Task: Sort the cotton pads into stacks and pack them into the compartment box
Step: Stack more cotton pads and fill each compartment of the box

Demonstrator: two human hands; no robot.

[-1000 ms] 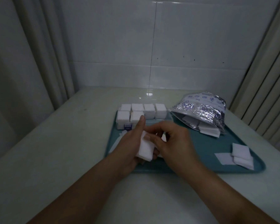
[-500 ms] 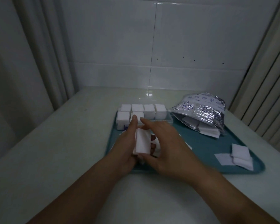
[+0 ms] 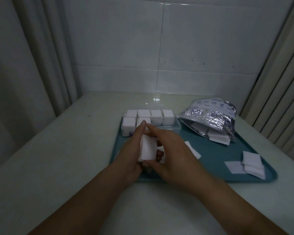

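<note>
Hands meet over the near left part of the teal tray (image 3: 210,177). Between them is a stack of cotton pads (image 3: 148,148), white and squared off, standing on edge. The left hand (image 3: 131,156) lies flat against the left side of the stack, with its fingers pointing away from the person. The right hand (image 3: 173,153) curls around the other side, thumb low and fingers on top, so the two hands press the stack together. The long way of the stack runs from the person toward the far wall.

The compartment box (image 3: 151,120) sits straight ahead of the hands, at the far left corner of the tray. It is close, just past the fingertips. Six pad stacks show in it, four in the back row and two in the front row at the left. The front row to the right of these looks free, but it is hard to be sure. I think the stack should go there next. Both hands are about as near to the box, so a short push forward should do it.

More loose pads (image 3: 248,165) lie at the near right of the tray, well apart from the hands. A shiny foil bag (image 3: 210,119) at the far right has pads spilling out.
</note>
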